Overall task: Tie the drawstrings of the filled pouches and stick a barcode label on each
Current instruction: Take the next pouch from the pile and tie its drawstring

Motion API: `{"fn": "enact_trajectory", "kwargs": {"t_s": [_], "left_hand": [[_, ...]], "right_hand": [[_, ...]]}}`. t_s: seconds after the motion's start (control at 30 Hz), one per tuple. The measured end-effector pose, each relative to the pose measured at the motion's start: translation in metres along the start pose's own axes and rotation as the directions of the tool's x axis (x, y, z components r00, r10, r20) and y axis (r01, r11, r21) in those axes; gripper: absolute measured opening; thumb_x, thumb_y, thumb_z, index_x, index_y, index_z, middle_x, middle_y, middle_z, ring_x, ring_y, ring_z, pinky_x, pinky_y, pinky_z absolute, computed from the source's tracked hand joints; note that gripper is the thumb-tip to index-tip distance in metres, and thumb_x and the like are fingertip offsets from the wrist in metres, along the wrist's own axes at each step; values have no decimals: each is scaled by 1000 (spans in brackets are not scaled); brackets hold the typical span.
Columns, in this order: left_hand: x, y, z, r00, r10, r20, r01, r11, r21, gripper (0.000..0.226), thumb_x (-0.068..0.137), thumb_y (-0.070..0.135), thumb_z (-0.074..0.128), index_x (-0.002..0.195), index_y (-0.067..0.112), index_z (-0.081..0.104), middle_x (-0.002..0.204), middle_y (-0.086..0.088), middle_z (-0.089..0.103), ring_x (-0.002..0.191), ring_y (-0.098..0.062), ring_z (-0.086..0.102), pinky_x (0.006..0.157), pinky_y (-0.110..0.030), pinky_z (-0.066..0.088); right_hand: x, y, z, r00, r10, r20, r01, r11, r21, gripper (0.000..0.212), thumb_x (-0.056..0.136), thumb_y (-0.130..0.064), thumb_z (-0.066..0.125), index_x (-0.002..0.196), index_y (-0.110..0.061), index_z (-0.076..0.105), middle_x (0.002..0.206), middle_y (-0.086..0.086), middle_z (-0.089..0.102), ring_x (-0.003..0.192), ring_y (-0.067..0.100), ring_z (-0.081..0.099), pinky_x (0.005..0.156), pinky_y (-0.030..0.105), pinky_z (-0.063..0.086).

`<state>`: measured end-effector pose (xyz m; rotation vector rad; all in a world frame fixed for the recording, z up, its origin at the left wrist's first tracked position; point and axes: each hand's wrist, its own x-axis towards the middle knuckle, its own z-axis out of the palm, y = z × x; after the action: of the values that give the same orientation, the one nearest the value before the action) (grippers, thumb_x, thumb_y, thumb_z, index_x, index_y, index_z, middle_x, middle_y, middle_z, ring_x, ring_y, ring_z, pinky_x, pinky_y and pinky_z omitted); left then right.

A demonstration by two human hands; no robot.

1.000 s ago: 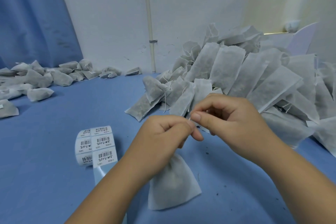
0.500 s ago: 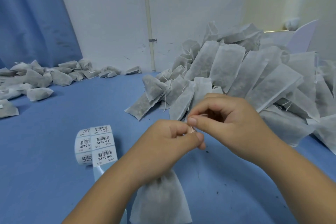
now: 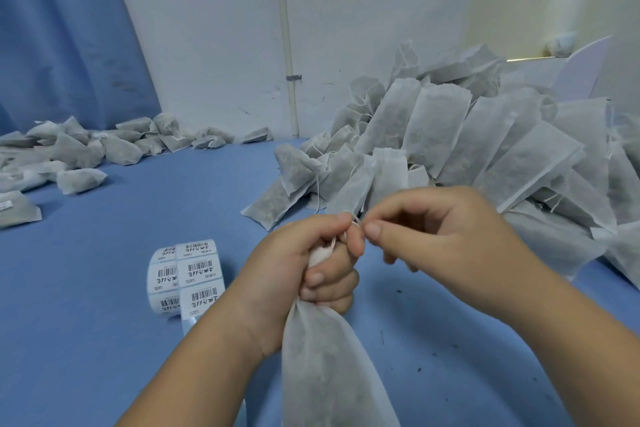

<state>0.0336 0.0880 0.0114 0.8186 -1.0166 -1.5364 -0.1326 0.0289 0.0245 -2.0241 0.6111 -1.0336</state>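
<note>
While left hand (image 3: 298, 281) grips its bunched neck, pouch (image 3: 329, 374) looks filled, translucent grey | right hand (image 3: 443, 236) pinches drawstring (image 3: 356, 224)

The pouch (image 3: 329, 367) is thin, matt, fibrous non-woven cloth, faintly see-through, its drawstring (image 3: 355, 222) a pale cotton-like thread. The label roll (image 3: 187, 274) is smooth white paper on slick bluish backing. The worktop (image 3: 104, 340) looks matt and even; the curtain (image 3: 62, 28) is soft blue cloth.

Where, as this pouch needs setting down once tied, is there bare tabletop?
Bare blue tabletop lies between the label roll, the far-left pouch pile and the big pouch heap. Another patch lies just this side of the right hand. The heap's side is crowded.
</note>
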Motion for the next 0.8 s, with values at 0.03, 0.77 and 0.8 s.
{"fn": "enact_trajectory", "kwargs": {"t_s": [0.03,0.77,0.8], "left_hand": [[0,0,-1,1000,-2,2,2,1000,0,26,78,30,55,57,14,59,37,7,26,33,-5,19,47,-26,10],[-2,-1,-10,986,0,-168,54,948,314,12,70,29,78,69,17,77,52,10,53,37,-5,31,42,-19,28],[-2,-2,-8,982,9,-191,52,949,312,13,68,30,75,68,17,77,47,8,50,37,-5,31,42,-19,28]], "right_hand": [[0,-1,2,1000,19,23,-19,999,26,15,86,-12,71,76,-22,75,63,2,68,56,5,60,50,18,45],[0,-3,5,972,229,56,-223,971,-88,16,62,-27,66,63,-12,61,49,-7,53,46,3,48,43,12,36],[0,-2,5,969,241,58,-235,968,-92,13,65,-24,66,62,-12,61,49,-6,53,45,2,48,43,11,36]]}}
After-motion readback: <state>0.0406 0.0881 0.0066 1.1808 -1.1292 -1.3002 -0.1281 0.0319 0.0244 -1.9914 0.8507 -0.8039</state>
